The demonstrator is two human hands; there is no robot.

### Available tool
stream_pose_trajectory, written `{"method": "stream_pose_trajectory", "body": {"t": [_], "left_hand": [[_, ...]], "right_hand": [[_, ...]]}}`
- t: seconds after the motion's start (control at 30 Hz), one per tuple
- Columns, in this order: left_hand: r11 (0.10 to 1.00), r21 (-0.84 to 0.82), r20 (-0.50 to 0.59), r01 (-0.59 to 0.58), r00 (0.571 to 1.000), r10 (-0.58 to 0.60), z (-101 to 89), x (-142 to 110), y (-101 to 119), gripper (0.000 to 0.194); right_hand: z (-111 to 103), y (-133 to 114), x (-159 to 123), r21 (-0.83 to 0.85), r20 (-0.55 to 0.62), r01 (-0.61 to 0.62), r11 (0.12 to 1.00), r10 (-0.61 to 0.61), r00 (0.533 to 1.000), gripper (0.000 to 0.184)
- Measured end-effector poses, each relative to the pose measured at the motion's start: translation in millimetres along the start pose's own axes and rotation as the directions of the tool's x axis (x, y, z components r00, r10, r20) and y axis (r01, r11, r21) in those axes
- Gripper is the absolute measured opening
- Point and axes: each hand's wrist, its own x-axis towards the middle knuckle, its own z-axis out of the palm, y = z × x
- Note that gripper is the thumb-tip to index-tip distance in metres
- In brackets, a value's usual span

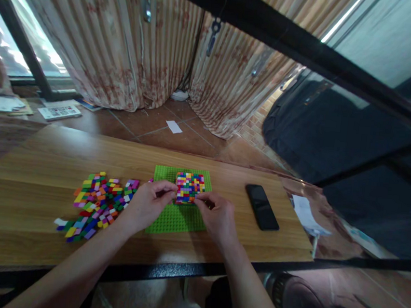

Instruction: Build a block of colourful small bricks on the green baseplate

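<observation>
A green studded baseplate [173, 221] lies on the wooden table in front of me. On its upper part stands a block of many coloured toy bricks [189, 187], packed tightly together. My left hand [152, 202] is at the block's left side, thumb and forefinger pinched close to its edge. At the lower right corner of the block, my right hand [218, 217] has its thumb and fingertips pressed together. Whatever either pinch holds is too small or hidden to make out. Left of my left hand spreads a heap of loose toy bricks [101, 202], partly covered by my hand.
A black phone [262, 207] lies on the table [45, 158] to the right. A black metal bar [298, 25] crosses above. Beyond the table are striped curtains [157, 47] and a tiled floor with a white paper [173, 126]. A round dark object [300, 298] stands below right.
</observation>
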Motion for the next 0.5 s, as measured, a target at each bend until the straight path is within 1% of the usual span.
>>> {"method": "stream_pose_trajectory", "body": {"t": [0.13,0.37,0.5], "left_hand": [[1.000,0.009,0.002,-0.002,1.000,0.002,0.3,-0.4,0.3,0.017],[1.000,0.021,-0.006,0.007,1.000,-0.007,0.1,-0.2,3.5,0.016],[0.996,0.083,-0.022,-0.014,1.000,0.016,-7.2,1.5,0.1,0.019]], "right_hand": [[-3.9,1.4,1.3,0.035,0.020,0.001,0.999,-0.001,1.000,0.010],[-8.4,3.8,4.5,0.051,-0.005,-0.060,0.997,0.060,0.998,0.014],[-5.5,2.7,4.2,0.073,0.026,-0.054,0.996,0.052,0.998,0.014]]}}
